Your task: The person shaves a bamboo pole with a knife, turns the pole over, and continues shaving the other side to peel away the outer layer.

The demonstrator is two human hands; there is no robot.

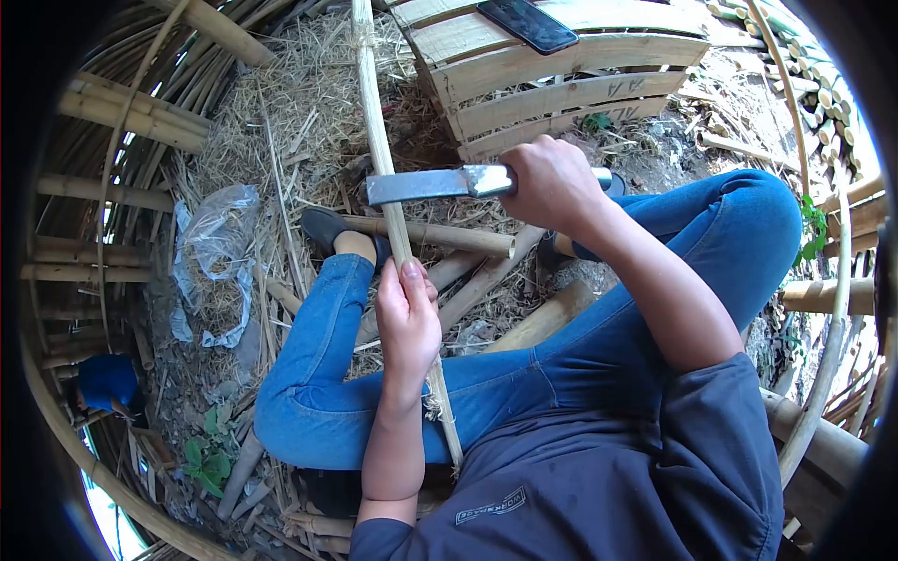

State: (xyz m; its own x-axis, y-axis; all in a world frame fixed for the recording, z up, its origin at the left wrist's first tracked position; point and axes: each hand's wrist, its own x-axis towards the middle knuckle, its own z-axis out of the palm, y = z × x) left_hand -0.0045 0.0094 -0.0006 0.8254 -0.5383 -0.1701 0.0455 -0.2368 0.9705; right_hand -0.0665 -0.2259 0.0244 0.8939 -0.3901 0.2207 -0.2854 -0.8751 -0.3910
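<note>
1. the ground (313, 122) fills much of my view, littered with dry straw and scraps.
2. across it i have the wearer's legs (468, 388) in blue jeans, both knees bent outward.
3. far off at lower left i pick out another person (106, 379) in blue, too small to read in detail.
4. ahead of the knees sits a slatted wooden crate (561, 82), with lettering on a side slat.
5. my split bamboo strip (375, 122) runs from the top edge of the view down over the jeans to the shirt, its lower end frayed.
6. cut bamboo poles (435, 234) lie on the ground between the legs, some crossing.
7. a crumpled clear plastic bag (221, 245) lies to the left of the legs.
8. the broad-bladed knife (421, 186) is held crosswise over the strip, beyond the left hand; i cannot tell if the blade touches it.
9. my left hand (409, 323) is closed around the strip, thumb laid along it. my right hand (554, 182) is wrapped in a fist around the knife's handle, whose butt shows past it.
10. a dark smartphone (529, 24) lies flat on top of the crate.
</note>
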